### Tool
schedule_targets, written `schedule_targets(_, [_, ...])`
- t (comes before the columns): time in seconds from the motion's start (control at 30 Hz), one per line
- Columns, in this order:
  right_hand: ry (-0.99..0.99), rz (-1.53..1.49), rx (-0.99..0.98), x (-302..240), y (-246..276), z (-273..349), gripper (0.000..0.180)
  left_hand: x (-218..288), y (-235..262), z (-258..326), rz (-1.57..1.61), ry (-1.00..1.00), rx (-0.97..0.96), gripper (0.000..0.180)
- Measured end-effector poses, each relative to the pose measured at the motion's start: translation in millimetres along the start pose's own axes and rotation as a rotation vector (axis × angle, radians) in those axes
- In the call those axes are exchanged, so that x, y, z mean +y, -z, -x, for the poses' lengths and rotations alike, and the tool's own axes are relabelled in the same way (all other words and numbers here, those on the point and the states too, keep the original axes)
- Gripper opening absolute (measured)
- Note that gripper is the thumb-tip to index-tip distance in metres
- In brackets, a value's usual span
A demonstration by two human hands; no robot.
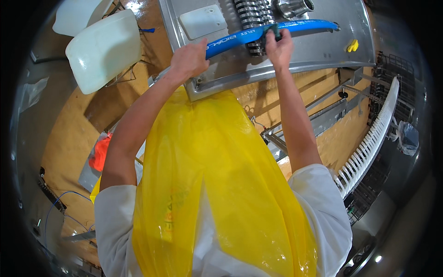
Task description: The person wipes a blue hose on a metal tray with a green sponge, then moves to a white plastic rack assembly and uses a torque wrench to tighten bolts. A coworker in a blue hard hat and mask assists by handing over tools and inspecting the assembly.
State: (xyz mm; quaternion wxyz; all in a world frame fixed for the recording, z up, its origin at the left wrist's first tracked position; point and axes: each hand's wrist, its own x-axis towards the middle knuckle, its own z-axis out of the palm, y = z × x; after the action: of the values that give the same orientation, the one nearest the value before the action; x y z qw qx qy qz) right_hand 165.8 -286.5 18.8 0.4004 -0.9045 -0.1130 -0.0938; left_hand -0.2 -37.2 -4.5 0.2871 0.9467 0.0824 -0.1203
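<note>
A blue hose [309, 25] with pale lettering lies across the steel table [318, 55], stretching from left to right before me. My left hand [190, 61] is closed around its left end. Farther along, my right hand [279, 49] grips a dark green scouring pad [271, 31], which is pressed against the hose near its middle. Just behind the hose are steel screw shafts [248, 17], with their near end showing below it. A round steel fitting [295, 7] sits beside them. To the left lies a white plate with small holes [203, 22].
A small yellow object [353, 45] rests at the table's right. White moulded plastic pieces [105, 51] stand at the far left, over the brown floor [64, 134]. A white slatted conveyor belt [369, 143] curves along the right. Something orange-red [99, 152] is by my left arm.
</note>
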Motion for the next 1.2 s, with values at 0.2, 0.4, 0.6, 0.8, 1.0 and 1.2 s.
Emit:
schedule_targets(0.2, [0.099, 0.026, -0.024, -12, -16, 22, 0.027, -1, 4, 0, 0.017, 0.016, -0.036, 0.056])
schedule_targets(0.4, [0.043, 0.135, 0.105, 2, -5, -9, 0.024, -3, 5, 0, 0.046, -0.009, -0.014, 0.055])
schedule_targets(0.6, [0.027, 0.188, -0.006, 34, 9, -26, 0.031, -5, 3, -2, 0.075, -0.010, 0.011, 0.059])
schedule_targets(0.8, [-0.025, 0.254, -0.019, 26, 31, -54, 0.035, -9, 8, -5, 0.098, 0.014, 0.005, 0.062])
schedule_targets(1.0, [-0.007, -0.033, -0.087, 13, 20, -40, 0.029, -8, 7, -5, 0.100, 0.006, 0.006, 0.062])
schedule_targets(1.2, [0.154, 0.119, -0.162, -15, 2, -20, 0.026, -6, 8, -4, 0.071, 0.021, -0.011, 0.062])
